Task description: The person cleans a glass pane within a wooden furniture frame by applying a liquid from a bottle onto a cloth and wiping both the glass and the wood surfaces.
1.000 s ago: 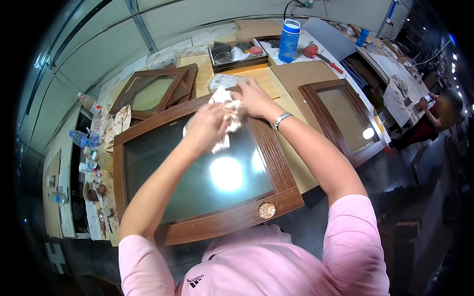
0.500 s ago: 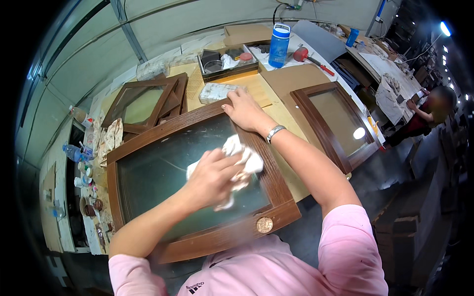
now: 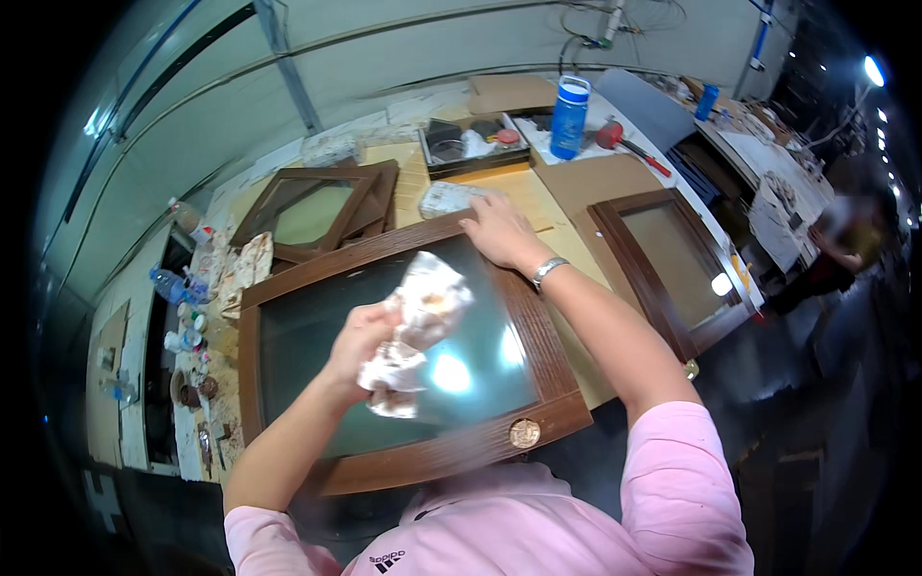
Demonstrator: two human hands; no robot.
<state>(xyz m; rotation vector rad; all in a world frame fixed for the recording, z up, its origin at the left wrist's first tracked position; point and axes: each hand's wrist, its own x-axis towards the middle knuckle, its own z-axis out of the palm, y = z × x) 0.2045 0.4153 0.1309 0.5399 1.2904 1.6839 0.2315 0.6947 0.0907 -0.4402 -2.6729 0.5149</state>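
A brown wooden door with a glass pane [image 3: 543, 346] lies tilted in front of me, its near edge close to my body. My left hand [image 3: 357, 341] is closed around a crumpled, stained white rag [image 3: 432, 298] and holds it over the glass. My right hand [image 3: 501, 230] grips the far right corner of the wooden frame, fingers wrapped over its edge. A round carved disc [image 3: 524, 434] sits on the frame's near right corner. Next to the right hand lies a whitish wrapped block [image 3: 449, 200].
At far left, more brown glazed frames [image 3: 305, 209] lie stacked. Another glazed frame [image 3: 642, 278] rests on the right. Behind stand a box of small items [image 3: 477, 170], a blue bottle [image 3: 570, 120] and a red-and-black tool [image 3: 634, 146]. Bottles and jars [image 3: 187, 322] line the left. A person [image 3: 850, 240] works at far right.
My left hand has shifted left with the rag, which now looks lifted and bunched up over the pane. A bright reflection shows on the glass. My right hand keeps its hold on the corner.
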